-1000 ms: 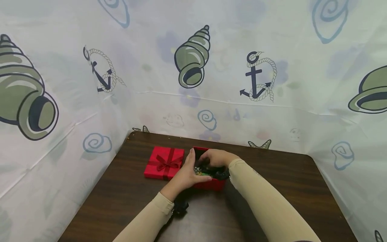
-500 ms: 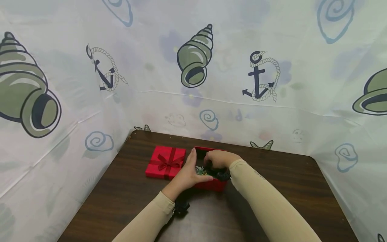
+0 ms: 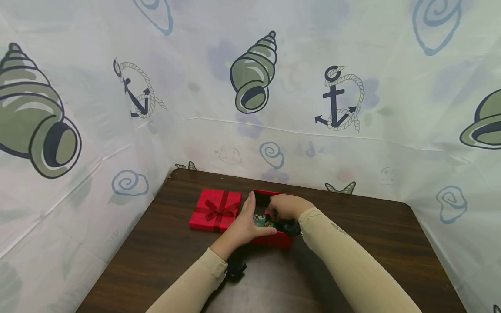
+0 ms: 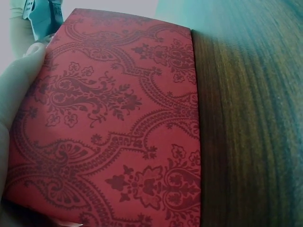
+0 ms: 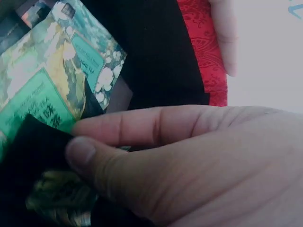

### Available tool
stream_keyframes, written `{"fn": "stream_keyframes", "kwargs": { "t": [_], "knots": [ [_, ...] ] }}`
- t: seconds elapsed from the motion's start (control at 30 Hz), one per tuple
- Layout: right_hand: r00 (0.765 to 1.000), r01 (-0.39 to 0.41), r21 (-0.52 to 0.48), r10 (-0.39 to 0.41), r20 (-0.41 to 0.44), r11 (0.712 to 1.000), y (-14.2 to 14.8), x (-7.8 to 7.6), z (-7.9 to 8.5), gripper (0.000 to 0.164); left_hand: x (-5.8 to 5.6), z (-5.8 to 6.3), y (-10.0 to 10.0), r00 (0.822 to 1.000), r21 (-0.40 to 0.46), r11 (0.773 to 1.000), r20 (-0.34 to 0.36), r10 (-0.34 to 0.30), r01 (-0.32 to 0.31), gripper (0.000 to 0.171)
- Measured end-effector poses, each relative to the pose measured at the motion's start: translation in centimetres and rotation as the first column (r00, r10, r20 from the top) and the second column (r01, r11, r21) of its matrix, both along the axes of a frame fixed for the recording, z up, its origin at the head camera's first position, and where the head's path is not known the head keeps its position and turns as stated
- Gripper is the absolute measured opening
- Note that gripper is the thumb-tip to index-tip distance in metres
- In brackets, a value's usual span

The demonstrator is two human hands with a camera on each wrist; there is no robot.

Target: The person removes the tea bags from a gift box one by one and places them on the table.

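Observation:
An uncovered red gift box [image 3: 279, 240] with a black inside holds several printed tea packets. My left hand [image 3: 243, 224] rests against its near left corner, fingers straight up along the side and thumb stretched along the front rim. Inside the box, my right hand [image 3: 288, 205] pinches the edge of a dark packet [image 5: 42, 142] between thumb and index finger. Just beyond those fingertips lie a green-and-gold tea packet [image 5: 38, 101] and a teal, flower-printed tea packet [image 5: 102, 61]. The right hand covers the box's right part in the head view.
The red lid [image 3: 215, 211] with a dark red ribbon bow lies left of the box on the brown wooden table [image 3: 156, 261]. Black wrist devices sit on both wrists. A white curtain [image 3: 188, 65] printed with shells and anchors hangs behind the table.
My right hand has shifted slightly right within the box, and more of the printed packets shows beside it. The left hand stays at the same corner. The whole view has shifted a little.

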State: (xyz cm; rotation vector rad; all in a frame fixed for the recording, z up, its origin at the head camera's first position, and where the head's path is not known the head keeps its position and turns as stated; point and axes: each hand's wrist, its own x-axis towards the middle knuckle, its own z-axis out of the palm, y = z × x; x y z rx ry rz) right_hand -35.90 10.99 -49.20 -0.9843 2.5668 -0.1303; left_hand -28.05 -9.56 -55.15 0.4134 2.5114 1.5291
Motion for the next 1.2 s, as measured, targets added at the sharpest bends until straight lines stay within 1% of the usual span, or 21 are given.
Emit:
{"fn": "stream_keyframes", "kwargs": {
  "t": [0.07,0.2,0.27,0.4,0.47,0.6,0.7,0.83,0.97,1.0,1.1,1.2],
  "knots": [
    [1.0,-0.014,-0.024,0.014,-0.013,1.0,0.4,0.1,0.0,0.033,0.0,0.0,0.1,1.0,0.001,1.0,0.007,-0.001,0.001,0.143],
    [1.0,-0.018,-0.155,0.019,0.003,0.988,1.4,0.3,-0.1,0.022,-0.1,-0.1,0.3,1.0,-0.003,1.0,0.011,0.004,-0.004,0.142],
    [1.0,-0.007,-0.232,0.011,0.016,0.973,1.8,0.4,-0.3,0.016,-0.2,-0.1,0.3,1.0,-0.009,1.0,0.006,0.008,-0.008,0.142],
    [0.999,0.046,-0.356,-0.038,0.031,0.933,2.4,0.6,-0.9,0.009,-0.2,-0.3,0.3,1.0,-0.029,0.999,-0.001,0.015,-0.015,0.143],
    [0.996,0.091,-0.419,-0.079,0.046,0.903,2.6,0.7,-1.2,0.005,-0.2,-0.4,0.3,1.0,-0.032,0.999,0.0,0.02,-0.02,0.144],
    [0.985,0.172,-0.539,-0.156,0.077,0.824,3.0,0.8,-1.3,0.005,-0.3,-0.3,0.3,1.0,-0.033,0.999,-0.006,0.025,-0.026,0.145],
    [0.981,0.193,-0.611,-0.174,0.091,0.768,3.2,0.9,-1.6,0.006,-0.3,-0.2,0.4,1.0,-0.031,0.999,-0.005,0.03,-0.031,0.144],
    [0.975,0.212,-0.676,-0.198,0.099,0.706,3.4,1.0,-1.9,0.005,-0.3,-0.3,0.5,0.999,-0.023,0.999,-0.004,0.033,-0.033,0.143],
    [0.965,0.236,-0.721,-0.243,0.096,0.652,3.7,1.5,-2.2,0.014,-0.2,-0.5,0.6,1.0,-0.013,1.0,-0.004,0.026,-0.026,0.142],
    [0.963,0.239,-0.728,-0.256,0.091,0.643,3.7,1.6,-2.3,0.015,-0.2,-0.5,0.6,1.0,-0.014,1.0,-0.005,0.024,-0.024,0.142],
    [0.955,0.249,-0.756,-0.282,0.089,0.606,3.9,2.3,-2.3,0.016,-0.3,-0.5,0.5,1.0,-0.023,0.999,-0.003,0.027,-0.027,0.143],
    [0.949,0.274,-0.782,-0.291,0.124,0.56,3.9,3.1,-2.2,0.016,-0.4,-0.4,0.3,1.0,-0.029,0.999,-0.002,0.025,-0.025,0.146]
  ]
}}
